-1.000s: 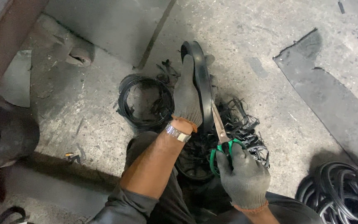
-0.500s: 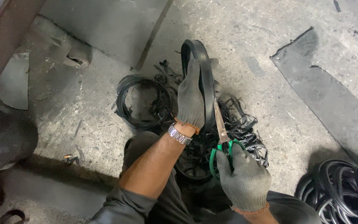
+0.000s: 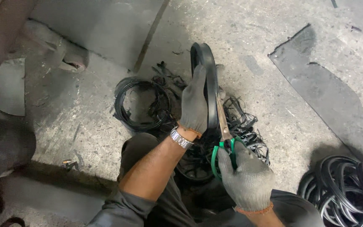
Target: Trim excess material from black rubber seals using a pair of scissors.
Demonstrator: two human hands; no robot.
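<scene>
My left hand [image 3: 194, 103], in a grey glove with a metal watch at the wrist, grips a thick black rubber ring [image 3: 206, 59] and holds it upright over the concrete floor. My right hand [image 3: 245, 176], also gloved, is closed on the green handles of a pair of scissors [image 3: 223, 126]. The scissor blades run up along the ring's right edge, against the rubber. Thin black rubber trimmings [image 3: 246, 122] lie in a tangle under and behind both hands.
A coil of thin black rubber strips [image 3: 141, 103] lies on the floor to the left. A pile of black rubber rings [image 3: 345, 189] sits at the lower right. A dark round metal part [image 3: 3, 145] stands at the left edge. My knees are below the hands.
The ring and both hands have stayed nearly in place; the scissors have crept slightly further up the ring's edge.
</scene>
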